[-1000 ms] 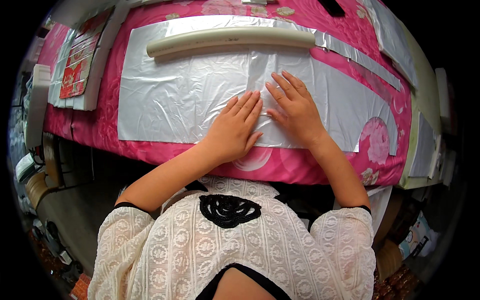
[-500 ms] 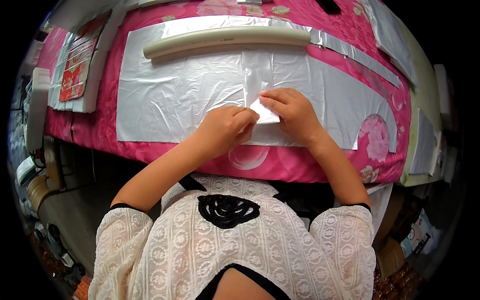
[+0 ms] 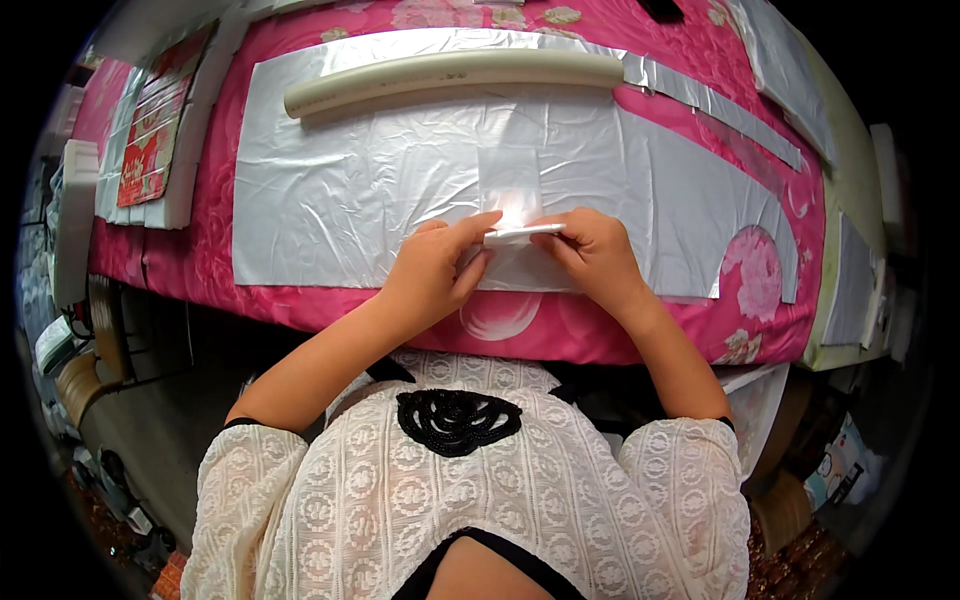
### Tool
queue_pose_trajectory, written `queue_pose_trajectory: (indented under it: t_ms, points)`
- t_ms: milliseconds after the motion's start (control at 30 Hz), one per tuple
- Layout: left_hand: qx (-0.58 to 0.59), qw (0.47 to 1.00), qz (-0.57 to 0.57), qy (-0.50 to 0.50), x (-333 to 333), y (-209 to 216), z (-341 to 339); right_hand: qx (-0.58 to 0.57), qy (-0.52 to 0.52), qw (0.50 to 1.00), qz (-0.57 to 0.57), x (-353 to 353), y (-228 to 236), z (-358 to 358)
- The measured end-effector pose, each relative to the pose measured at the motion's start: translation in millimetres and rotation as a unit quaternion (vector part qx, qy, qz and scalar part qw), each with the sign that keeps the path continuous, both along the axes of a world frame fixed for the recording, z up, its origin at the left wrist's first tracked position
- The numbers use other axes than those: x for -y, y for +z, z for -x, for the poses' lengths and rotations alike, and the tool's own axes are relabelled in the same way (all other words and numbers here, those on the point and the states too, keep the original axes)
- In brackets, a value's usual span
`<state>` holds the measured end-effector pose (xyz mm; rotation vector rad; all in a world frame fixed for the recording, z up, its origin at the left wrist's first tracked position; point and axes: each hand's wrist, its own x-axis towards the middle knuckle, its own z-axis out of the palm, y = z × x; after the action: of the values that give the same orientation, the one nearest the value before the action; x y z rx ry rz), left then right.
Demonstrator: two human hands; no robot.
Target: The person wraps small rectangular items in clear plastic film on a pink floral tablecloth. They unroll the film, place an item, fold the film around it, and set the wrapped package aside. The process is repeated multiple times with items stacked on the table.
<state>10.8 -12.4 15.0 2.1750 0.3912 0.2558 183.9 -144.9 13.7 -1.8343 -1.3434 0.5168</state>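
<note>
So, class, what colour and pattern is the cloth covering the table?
Bright pink with a floral print: the cloth, seen best in the head view.

Both hands (image 3: 515,265) pinch a folded clear bag (image 3: 522,235) (edge lifted).

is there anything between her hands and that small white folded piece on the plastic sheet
Nothing visible does. The left hand and right hand both already pinch the small white folded piece at its ends, just above the clear plastic sheet. The cream tube lies farther back, apart from the hands.
</note>
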Motion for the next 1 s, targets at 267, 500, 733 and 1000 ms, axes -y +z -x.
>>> queue_pose_trajectory:
  t_ms: [267, 500, 733, 1000]
  points:
    - [-0.053, 0.984, 0.089, 0.142, -12, 1, -27, -0.160, -0.048, 0.956, 0.242, -36, 17, -19]
    - [-0.125, 0.967, 0.164, 0.147, -25, 12, -33, -0.248, -0.039, 0.922, 0.295, -48, 9, -32]
    - [0.083, 0.974, -0.211, -0.020, -10, -4, -32, -0.253, -0.016, 0.907, 0.336, -56, 17, -37]
    - [-0.048, 0.953, -0.297, -0.041, 4, -20, -45, -0.244, -0.034, 0.915, 0.320, -54, 19, -33]
